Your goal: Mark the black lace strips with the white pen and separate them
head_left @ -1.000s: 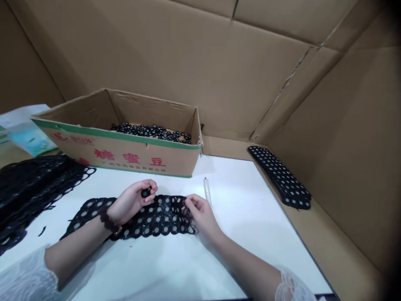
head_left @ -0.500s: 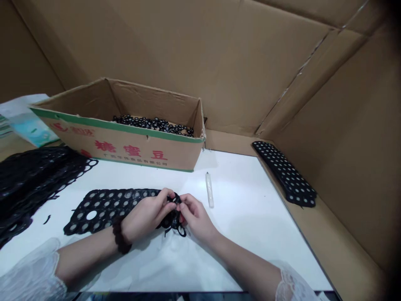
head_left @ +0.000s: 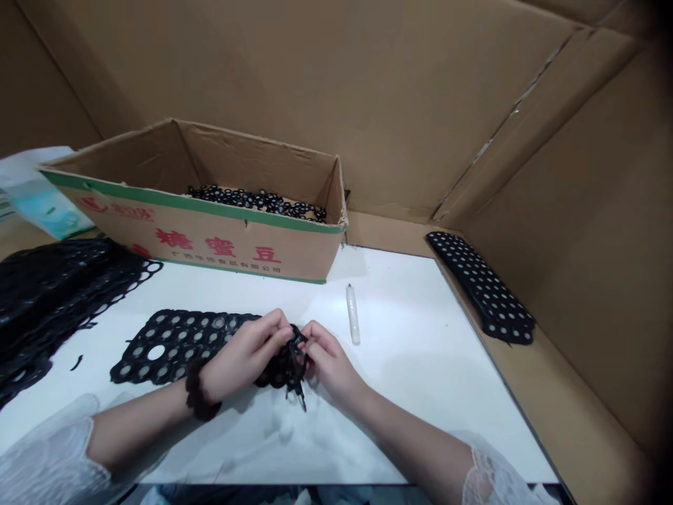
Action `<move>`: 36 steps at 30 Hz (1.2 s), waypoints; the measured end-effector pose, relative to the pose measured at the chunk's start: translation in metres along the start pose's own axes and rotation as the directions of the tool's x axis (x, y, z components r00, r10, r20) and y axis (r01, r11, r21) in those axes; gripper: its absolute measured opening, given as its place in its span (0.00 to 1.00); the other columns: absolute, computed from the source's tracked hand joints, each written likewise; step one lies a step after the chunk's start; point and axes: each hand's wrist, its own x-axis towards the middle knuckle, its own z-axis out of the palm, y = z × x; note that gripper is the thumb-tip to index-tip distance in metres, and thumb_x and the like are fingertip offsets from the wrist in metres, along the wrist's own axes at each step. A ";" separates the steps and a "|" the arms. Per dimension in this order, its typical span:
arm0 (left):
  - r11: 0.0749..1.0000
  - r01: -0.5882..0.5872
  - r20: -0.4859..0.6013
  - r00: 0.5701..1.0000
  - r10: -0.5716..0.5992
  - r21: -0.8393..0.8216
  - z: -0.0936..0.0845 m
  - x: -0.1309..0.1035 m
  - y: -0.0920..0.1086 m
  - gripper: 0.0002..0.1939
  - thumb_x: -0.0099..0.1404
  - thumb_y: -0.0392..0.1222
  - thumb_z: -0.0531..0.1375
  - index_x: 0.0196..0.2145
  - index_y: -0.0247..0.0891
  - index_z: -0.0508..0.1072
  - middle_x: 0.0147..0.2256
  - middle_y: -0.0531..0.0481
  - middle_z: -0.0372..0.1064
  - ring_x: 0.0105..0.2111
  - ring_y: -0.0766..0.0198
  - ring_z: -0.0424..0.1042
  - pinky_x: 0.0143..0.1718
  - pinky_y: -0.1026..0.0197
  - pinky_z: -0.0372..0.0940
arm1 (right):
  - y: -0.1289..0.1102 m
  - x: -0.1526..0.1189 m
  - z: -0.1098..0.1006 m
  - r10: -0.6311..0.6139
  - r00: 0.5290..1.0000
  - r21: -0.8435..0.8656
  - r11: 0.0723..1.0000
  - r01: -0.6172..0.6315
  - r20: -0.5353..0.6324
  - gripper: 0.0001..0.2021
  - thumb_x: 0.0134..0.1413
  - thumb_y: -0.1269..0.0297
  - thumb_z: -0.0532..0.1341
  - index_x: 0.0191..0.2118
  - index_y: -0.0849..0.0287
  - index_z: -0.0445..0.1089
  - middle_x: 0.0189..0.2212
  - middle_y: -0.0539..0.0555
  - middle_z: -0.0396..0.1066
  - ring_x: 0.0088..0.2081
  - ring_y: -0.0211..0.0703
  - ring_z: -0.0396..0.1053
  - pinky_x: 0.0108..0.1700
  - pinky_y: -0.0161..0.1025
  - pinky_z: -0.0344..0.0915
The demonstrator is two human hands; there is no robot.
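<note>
The right end of the black dotted sheet (head_left: 181,326) is pinched by the fingers of the left hand (head_left: 246,358) and right hand (head_left: 334,363); the rest is spread on the white table (head_left: 415,379), before the cardboard box (head_left: 310,256).

I'd call the dotted sheet (head_left: 181,337) rubbery plastic from where I sit, with a faint sheen. The dark heap (head_left: 47,287) looks glossier to me — slick, with bright streaks — while the spotted stack (head_left: 481,284) reads closer to matt. I see dull, matt cardboard in both the carton (head_left: 308,256) and the walls (head_left: 399,105). The tabletop (head_left: 415,400) is smooth and softly glossy, the slim tube (head_left: 352,315) translucent plastic, the sleeve (head_left: 50,452) lacy cloth — and the wristband (head_left: 194,393) soft-looking fabric.
</note>
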 end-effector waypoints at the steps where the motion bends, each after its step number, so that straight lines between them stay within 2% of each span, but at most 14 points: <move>1: 1.000 0.002 -0.079 0.997 -0.001 0.007 -0.005 0.001 -0.001 0.12 0.64 0.47 0.48 0.28 0.36 0.59 0.21 0.57 0.51 0.21 0.72 0.51 0.21 0.69 0.49 | 0.000 0.000 0.000 0.003 1.000 0.027 1.000 -0.003 -0.007 0.02 0.45 0.69 0.52 0.25 0.58 0.55 0.15 0.43 0.57 0.17 0.30 0.56 0.20 0.28 0.52; 2: 1.000 0.006 -0.166 0.986 -0.009 -0.019 -0.010 0.003 -0.002 0.12 0.64 0.47 0.47 0.28 0.37 0.58 0.21 0.57 0.50 0.21 0.71 0.51 0.21 0.69 0.49 | -0.001 0.000 0.000 0.010 1.000 0.045 0.999 -0.009 -0.025 0.02 0.45 0.69 0.52 0.25 0.58 0.55 0.15 0.43 0.56 0.17 0.30 0.56 0.19 0.28 0.52; 4: 0.993 -0.007 -0.349 0.936 -0.036 -0.121 -0.024 0.009 -0.006 0.12 0.64 0.47 0.47 0.28 0.38 0.56 0.21 0.58 0.48 0.21 0.71 0.50 0.21 0.69 0.49 | -0.005 -0.001 -0.001 0.034 0.996 0.049 0.998 -0.030 -0.085 0.03 0.45 0.69 0.51 0.24 0.58 0.55 0.14 0.42 0.54 0.16 0.29 0.53 0.18 0.27 0.51; 6: 0.978 -0.033 -0.439 0.896 -0.062 -0.204 -0.034 0.014 -0.011 0.13 0.64 0.48 0.47 0.27 0.38 0.53 0.22 0.57 0.47 0.21 0.71 0.51 0.21 0.69 0.50 | -0.008 -0.002 -0.002 0.059 0.990 0.028 0.998 -0.056 -0.130 0.03 0.45 0.69 0.52 0.24 0.58 0.56 0.14 0.42 0.53 0.15 0.28 0.50 0.17 0.27 0.50; 9: 0.983 0.020 -0.359 0.929 -0.086 -0.184 -0.032 0.016 -0.013 0.13 0.64 0.49 0.46 0.28 0.38 0.55 0.22 0.57 0.50 0.22 0.70 0.53 0.22 0.69 0.51 | -0.010 0.000 -0.004 0.086 0.986 0.046 0.996 -0.080 -0.142 0.04 0.46 0.67 0.52 0.25 0.59 0.56 0.16 0.43 0.56 0.17 0.29 0.52 0.18 0.28 0.52; 12: 0.996 0.075 -0.236 0.968 -0.084 -0.048 -0.016 0.009 -0.009 0.11 0.65 0.48 0.46 0.31 0.39 0.58 0.22 0.57 0.52 0.22 0.69 0.54 0.24 0.68 0.52 | -0.008 0.002 -0.005 0.073 0.986 0.045 0.997 -0.066 -0.153 0.10 0.51 0.58 0.52 0.26 0.58 0.56 0.19 0.44 0.58 0.17 0.29 0.55 0.18 0.29 0.54; 15: 0.995 0.067 -0.140 0.989 -0.057 0.069 -0.001 0.002 -0.004 0.09 0.64 0.46 0.46 0.31 0.39 0.58 0.24 0.57 0.56 0.25 0.68 0.57 0.28 0.66 0.54 | -0.007 0.003 -0.008 0.013 0.994 -0.087 0.996 -0.023 -0.109 0.16 0.51 0.51 0.53 0.26 0.58 0.54 0.17 0.44 0.56 0.16 0.29 0.54 0.18 0.28 0.53; 19: 0.984 0.082 -0.059 0.996 -0.074 0.159 0.007 -0.004 -0.001 0.07 0.64 0.42 0.45 0.35 0.40 0.60 0.25 0.56 0.61 0.26 0.66 0.61 0.29 0.65 0.55 | -0.009 0.001 -0.012 0.013 1.000 -0.309 0.951 -0.021 -0.027 0.16 0.45 0.57 0.61 0.26 0.58 0.51 0.17 0.41 0.54 0.16 0.28 0.55 0.18 0.28 0.54; 23: 0.974 0.040 -0.051 0.998 -0.029 0.223 0.005 -0.006 0.000 0.12 0.65 0.42 0.42 0.33 0.40 0.63 0.30 0.54 0.65 0.30 0.64 0.64 0.33 0.64 0.55 | -0.012 0.003 -0.014 0.041 0.998 -0.399 0.915 -0.053 -0.037 0.11 0.47 0.64 0.58 0.26 0.58 0.52 0.20 0.42 0.56 0.17 0.29 0.60 0.20 0.30 0.58; 25: 0.963 0.043 -0.077 0.997 -0.023 0.268 0.005 -0.005 0.000 0.14 0.66 0.43 0.41 0.29 0.39 0.62 0.27 0.54 0.64 0.29 0.65 0.63 0.32 0.64 0.54 | -0.013 0.003 -0.013 0.052 0.998 -0.365 0.929 -0.057 -0.025 0.08 0.48 0.67 0.56 0.27 0.58 0.53 0.20 0.43 0.57 0.17 0.29 0.59 0.20 0.30 0.59; 29: 0.922 0.084 -0.086 0.995 -0.055 0.378 0.007 -0.006 0.001 0.17 0.66 0.49 0.41 0.25 0.39 0.58 0.23 0.54 0.61 0.24 0.64 0.62 0.27 0.64 0.52 | -0.015 0.000 -0.004 0.061 0.998 -0.146 0.987 -0.061 -0.001 0.08 0.45 0.66 0.57 0.28 0.58 0.53 0.23 0.44 0.58 0.22 0.31 0.61 0.22 0.30 0.63; 33: 0.877 0.039 0.009 0.999 -0.050 0.480 0.011 -0.010 0.003 0.16 0.61 0.55 0.48 0.29 0.39 0.59 0.28 0.51 0.66 0.26 0.61 0.65 0.26 0.64 0.52 | -0.009 -0.005 0.005 0.054 0.997 0.041 0.998 -0.057 0.056 0.10 0.46 0.66 0.58 0.31 0.56 0.53 0.26 0.44 0.56 0.22 0.29 0.60 0.22 0.29 0.62; 36: 0.868 -0.013 0.050 0.999 -0.013 0.497 0.013 -0.012 0.003 0.14 0.63 0.53 0.46 0.32 0.40 0.60 0.29 0.50 0.67 0.27 0.61 0.65 0.26 0.64 0.52 | -0.002 -0.005 0.006 0.083 0.994 0.127 0.988 -0.091 0.065 0.08 0.46 0.67 0.56 0.31 0.55 0.52 0.25 0.43 0.56 0.19 0.28 0.59 0.21 0.29 0.60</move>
